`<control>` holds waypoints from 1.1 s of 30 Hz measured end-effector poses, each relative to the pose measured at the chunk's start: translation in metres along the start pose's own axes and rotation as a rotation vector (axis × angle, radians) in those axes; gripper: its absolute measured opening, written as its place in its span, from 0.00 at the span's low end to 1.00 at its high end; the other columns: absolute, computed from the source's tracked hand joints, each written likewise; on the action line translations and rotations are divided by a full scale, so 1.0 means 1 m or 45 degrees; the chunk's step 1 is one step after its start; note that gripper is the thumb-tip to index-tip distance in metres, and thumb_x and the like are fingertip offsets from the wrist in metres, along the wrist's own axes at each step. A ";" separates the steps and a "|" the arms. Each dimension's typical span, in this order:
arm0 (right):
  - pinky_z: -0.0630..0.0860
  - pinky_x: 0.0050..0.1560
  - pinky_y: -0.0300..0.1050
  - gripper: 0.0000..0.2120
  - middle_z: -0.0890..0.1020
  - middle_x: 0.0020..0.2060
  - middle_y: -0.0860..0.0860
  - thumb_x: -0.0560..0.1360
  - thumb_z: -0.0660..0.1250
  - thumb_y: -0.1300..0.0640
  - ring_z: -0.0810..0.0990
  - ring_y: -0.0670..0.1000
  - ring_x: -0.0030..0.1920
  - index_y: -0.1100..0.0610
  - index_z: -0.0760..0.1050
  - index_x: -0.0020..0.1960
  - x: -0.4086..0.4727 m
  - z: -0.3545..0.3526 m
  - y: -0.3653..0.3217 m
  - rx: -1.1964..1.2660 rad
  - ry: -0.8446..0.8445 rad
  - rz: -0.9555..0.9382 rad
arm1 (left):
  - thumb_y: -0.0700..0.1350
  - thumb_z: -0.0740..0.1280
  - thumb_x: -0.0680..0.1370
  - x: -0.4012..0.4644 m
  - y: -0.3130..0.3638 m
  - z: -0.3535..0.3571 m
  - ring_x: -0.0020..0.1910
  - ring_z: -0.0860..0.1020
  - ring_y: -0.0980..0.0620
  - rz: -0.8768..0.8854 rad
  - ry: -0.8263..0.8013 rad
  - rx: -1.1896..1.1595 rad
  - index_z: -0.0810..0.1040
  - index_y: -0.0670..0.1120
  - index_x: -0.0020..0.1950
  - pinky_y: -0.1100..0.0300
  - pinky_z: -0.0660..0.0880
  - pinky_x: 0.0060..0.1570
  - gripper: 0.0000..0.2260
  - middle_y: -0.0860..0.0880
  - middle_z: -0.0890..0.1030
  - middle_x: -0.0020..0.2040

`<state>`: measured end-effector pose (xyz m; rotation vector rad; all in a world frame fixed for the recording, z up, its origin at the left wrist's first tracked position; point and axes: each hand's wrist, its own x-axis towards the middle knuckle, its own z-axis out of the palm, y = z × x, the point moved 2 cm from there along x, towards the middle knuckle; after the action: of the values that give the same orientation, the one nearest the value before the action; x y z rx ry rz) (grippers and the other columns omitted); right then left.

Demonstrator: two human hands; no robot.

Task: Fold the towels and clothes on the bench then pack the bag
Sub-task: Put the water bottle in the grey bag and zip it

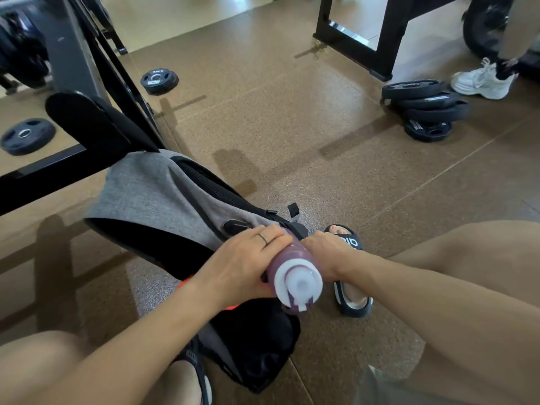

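The bag (pixel 152 197), a backpack of grey woven fabric with black padded sides and black zip trim, lies on the speckled brown floor (pixel 292 127) between the person's bare knees, its far end against the base of a black machine frame (pixel 96 92). One bottle (pixel 292 276), a smooth purple plastic cylinder with a white ribbed cap, lies tilted against the bag's near right side, cap toward the camera. The left hand (pixel 245 258) rests over the bottle's left side, fingers together and curved along it, a thin ring on one finger. The right hand (pixel 324 249) grips the bottle from the right; its fingers are hidden behind the bottle, so their spread cannot be told. A strip of orange fabric (pixel 233 305) shows under the left wrist, at the bag's dark opening.

Two slides are worn: one black with white lettering (pixel 350 273) just right of the bottle, the other barely showing at the lower edge. On the floor at the far right sits one stack of round black rubber plates (pixel 423 109), about four. Two single plates (pixel 159 80) appear at the left. One white trainer (pixel 482 80) stands beyond the stack.
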<state>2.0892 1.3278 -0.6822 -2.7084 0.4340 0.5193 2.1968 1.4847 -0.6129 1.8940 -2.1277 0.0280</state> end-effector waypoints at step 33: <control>0.79 0.44 0.49 0.04 0.84 0.36 0.54 0.69 0.65 0.60 0.82 0.59 0.41 0.58 0.79 0.39 -0.006 0.012 0.004 0.166 0.161 0.012 | 0.58 0.77 0.63 0.004 -0.027 -0.017 0.43 0.75 0.43 0.135 -0.105 0.450 0.66 0.45 0.53 0.48 0.75 0.46 0.30 0.44 0.75 0.46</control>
<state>2.0784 1.3300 -0.6911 -2.6227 0.4959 0.3118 2.2260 1.4803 -0.6007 1.9923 -2.4071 0.3786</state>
